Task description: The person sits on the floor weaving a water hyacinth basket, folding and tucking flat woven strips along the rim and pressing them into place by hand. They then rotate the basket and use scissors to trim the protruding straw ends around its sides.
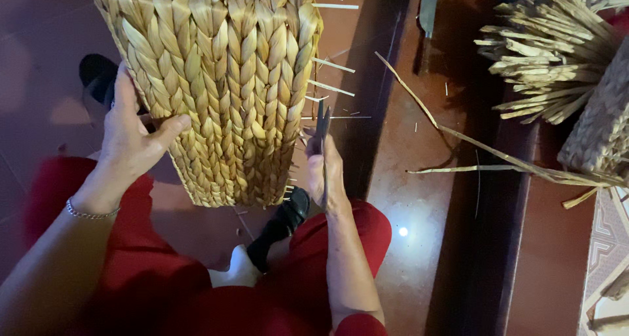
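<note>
Now | tall straw-coloured braided woven basket point(216, 80) gripped by left hand point(134, 136) | dark metal scissors point(322, 129) held in right hand point(325, 172), beside protruding fibre ends point(331, 87)

1 woven basket point(216, 80), 1 pair of scissors point(321, 129), 2 hands point(131, 136).

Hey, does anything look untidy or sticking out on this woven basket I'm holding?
Yes. Thin stray fibre ends poke out of the right side of the woven basket, beside the scissors in the right hand. The left hand steadies the other side. Loose straw strips lie across the floor.
</note>
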Available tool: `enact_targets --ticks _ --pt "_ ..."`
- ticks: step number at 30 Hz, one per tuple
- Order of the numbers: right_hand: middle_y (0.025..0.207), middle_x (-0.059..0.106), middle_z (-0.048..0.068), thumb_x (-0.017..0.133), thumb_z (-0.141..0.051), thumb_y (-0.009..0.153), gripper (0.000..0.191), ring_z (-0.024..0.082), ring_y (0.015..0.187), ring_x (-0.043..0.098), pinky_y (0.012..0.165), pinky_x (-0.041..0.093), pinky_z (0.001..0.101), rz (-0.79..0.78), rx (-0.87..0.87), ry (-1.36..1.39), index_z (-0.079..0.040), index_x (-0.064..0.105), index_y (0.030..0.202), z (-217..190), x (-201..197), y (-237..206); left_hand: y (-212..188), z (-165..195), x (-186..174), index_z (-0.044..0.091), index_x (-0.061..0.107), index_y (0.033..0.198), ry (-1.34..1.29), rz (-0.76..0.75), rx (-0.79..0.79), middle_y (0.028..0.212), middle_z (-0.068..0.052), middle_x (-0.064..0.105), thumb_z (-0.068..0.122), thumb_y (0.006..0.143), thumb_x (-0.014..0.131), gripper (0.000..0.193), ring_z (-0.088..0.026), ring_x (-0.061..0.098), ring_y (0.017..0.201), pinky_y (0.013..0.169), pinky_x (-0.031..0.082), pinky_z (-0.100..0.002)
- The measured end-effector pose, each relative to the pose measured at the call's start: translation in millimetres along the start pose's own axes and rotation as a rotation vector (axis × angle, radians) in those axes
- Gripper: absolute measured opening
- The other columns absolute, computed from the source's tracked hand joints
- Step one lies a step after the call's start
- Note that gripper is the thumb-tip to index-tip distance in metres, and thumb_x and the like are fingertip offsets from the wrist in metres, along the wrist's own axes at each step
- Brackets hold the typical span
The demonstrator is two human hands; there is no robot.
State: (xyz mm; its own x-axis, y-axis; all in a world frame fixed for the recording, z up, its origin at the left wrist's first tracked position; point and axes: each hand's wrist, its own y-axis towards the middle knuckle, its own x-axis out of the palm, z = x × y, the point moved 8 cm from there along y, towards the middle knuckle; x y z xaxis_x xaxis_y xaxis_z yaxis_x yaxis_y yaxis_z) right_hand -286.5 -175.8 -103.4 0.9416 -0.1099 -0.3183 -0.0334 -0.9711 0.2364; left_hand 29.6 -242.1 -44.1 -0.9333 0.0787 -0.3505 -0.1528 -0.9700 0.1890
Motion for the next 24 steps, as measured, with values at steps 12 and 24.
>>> enact_targets --ticks 12,24 --pt "0.078 0.061 0.013 0.039 -0.060 0.107 0.066 0.026 0.067 0.063 0.062 0.050 0.0392 -0.012 -0.036 -0.193 0.000 0.058 0.126 -12 -6 19 2 7 0 0.005 0.011 0.168 -0.001 -0.006 -0.011 0.158 -0.022 0.050 -0.005 0.094 0.072 0.097 -0.029 0.060 0.140 0.107 0.054 -0.041" --pt "0.067 0.056 0.006 0.037 -0.056 0.109 0.062 0.020 0.061 0.060 0.060 0.049 0.0356 0.151 0.074 -0.183 -0.001 0.067 0.108 -16 -10 12 1 4 1 0.005 0.012 0.167 0.015 -0.014 0.011 0.157 -0.020 0.050 -0.005 0.093 0.073 0.097 -0.028 0.058 0.141 0.114 0.052 -0.042"
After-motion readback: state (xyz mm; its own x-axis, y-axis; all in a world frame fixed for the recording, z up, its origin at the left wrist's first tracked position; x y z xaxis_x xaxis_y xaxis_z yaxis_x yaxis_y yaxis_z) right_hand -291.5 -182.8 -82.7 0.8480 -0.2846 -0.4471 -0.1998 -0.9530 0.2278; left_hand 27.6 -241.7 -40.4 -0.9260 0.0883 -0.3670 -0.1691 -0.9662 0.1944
